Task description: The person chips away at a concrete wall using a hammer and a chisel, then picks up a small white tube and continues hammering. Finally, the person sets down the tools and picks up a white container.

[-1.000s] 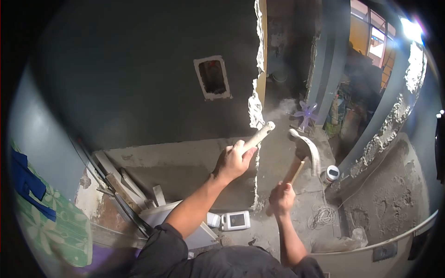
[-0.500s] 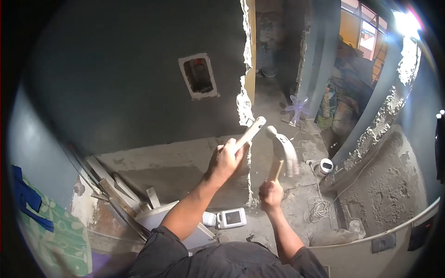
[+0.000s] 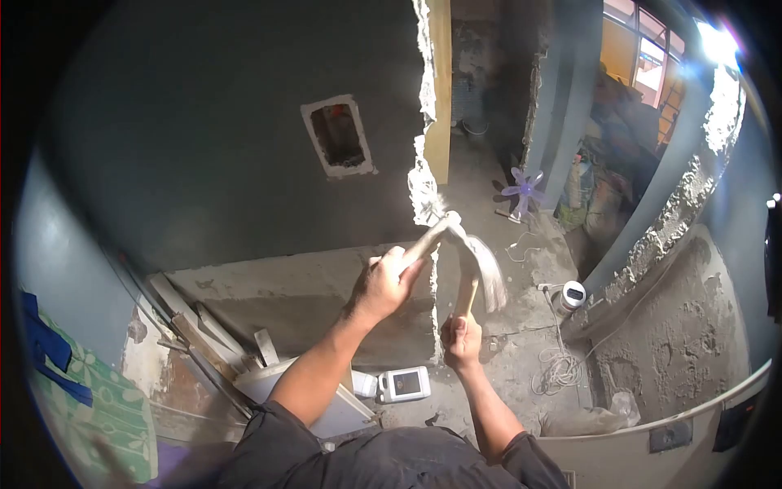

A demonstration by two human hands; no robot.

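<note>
Dim room; glare from the window at upper right, fisheye-dark corners, and the hammer motion-blurred.

A small purple plastic fan stands on the dusty concrete floor. Nearer, a white cylindrical container sits beside a loose coil of pale cord. A white boxy device with a dark screen lies near stacked wooden offcuts. A rectangular white-edged wall opening shows above.
</note>
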